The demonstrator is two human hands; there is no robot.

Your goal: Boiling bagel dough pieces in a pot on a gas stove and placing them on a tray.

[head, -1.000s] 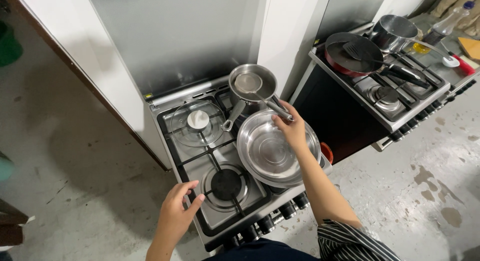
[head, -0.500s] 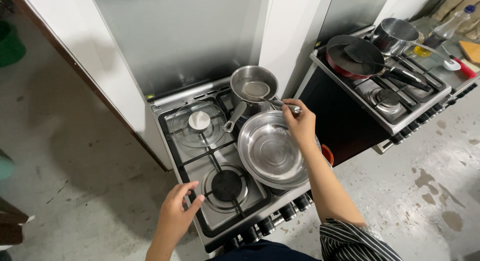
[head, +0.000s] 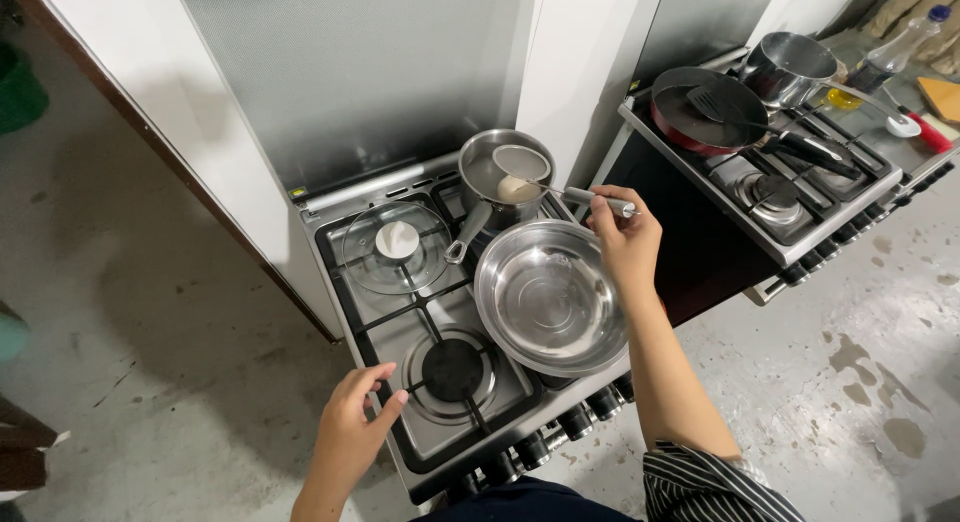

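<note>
The right hand (head: 625,244) has a closed grip on a strainer (head: 523,164), holding it over the saucepan (head: 497,187) so drips fall inside; the left hand (head: 352,437), fingers loosely spread, steadies on the stove (head: 420,332) edge.

We count two gas stoves: the near stove (head: 400,327) and a second stove (head: 850,187) to its right. We see two steel saucepans, one saucepan (head: 490,187) on the near stove and another pot (head: 790,67) on the far one. There is one steel bowl (head: 552,300), one glass lid (head: 395,249), one mesh strainer (head: 523,164), one dark frying pan (head: 705,112), one black spatula (head: 712,107) and one bottle (head: 895,47). Two hands show, the left hand (head: 350,437) and right hand (head: 625,244).
</note>
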